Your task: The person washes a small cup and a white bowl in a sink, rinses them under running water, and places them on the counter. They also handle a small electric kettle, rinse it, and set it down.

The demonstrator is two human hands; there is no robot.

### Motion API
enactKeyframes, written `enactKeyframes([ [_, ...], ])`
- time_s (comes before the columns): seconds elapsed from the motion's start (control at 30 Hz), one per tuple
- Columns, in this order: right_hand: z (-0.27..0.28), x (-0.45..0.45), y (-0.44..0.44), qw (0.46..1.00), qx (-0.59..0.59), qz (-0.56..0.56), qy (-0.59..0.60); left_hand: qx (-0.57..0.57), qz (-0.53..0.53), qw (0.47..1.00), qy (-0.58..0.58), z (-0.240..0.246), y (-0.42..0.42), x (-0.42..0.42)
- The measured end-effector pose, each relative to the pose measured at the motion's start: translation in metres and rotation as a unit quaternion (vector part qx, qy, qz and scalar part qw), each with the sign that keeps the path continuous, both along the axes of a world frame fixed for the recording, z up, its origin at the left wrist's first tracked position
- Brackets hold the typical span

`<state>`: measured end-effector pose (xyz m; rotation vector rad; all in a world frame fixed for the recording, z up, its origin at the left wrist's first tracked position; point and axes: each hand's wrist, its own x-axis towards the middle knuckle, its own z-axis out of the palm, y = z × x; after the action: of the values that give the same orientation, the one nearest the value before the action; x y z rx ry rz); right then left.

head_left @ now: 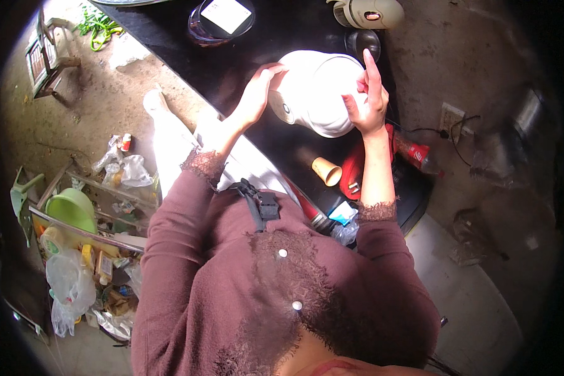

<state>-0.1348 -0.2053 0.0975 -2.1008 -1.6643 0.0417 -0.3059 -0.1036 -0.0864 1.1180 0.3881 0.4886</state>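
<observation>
A glossy white rounded appliance, with a small dark-marked panel on its lower left side, is on the black table. My left hand lies against its left side, fingertips on the surface; whether they grip it is unclear. Over its right part is my right hand, index finger stretched out and thumb spread; contact is hard to judge. Near that fingertip stands a dark shiny cup or bowl. Below the appliance, a tan paper cup lies tipped beside a red object.
A white electric kettle and a dark glassy dish stand at the back. A red-labelled plastic bottle lies right, near a wall socket. Left are a rack with a green basin, plastic bags and a small chair.
</observation>
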Motion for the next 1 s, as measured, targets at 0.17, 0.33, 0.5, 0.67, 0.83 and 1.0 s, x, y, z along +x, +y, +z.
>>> enactKeyframes([
  [0.17,0.0,-0.001,0.001,1.0,-0.002,0.005,0.0,-0.158,0.073,0.985,0.009,0.01,-0.018,0.009],
  [0.33,0.001,-0.001,0.002,1.0,0.004,0.005,0.0,-0.029,0.069,0.997,0.037,0.006,-0.014,0.012],
  [0.5,0.002,-0.001,0.002,1.0,-0.003,0.003,-0.002,0.015,0.052,0.998,0.025,-0.012,-0.019,0.006],
  [0.67,0.002,-0.001,0.001,1.0,0.004,0.004,-0.005,-0.043,0.054,0.998,0.005,-0.006,-0.022,0.002],
  [0.83,-0.001,0.0,0.0,1.0,0.007,0.003,-0.001,-0.074,0.056,0.996,0.003,-0.004,-0.021,0.008],
  [1.0,0.0,0.0,-0.001,1.0,-0.002,0.002,-0.005,-0.092,0.046,0.995,0.002,-0.002,-0.021,0.007],
])
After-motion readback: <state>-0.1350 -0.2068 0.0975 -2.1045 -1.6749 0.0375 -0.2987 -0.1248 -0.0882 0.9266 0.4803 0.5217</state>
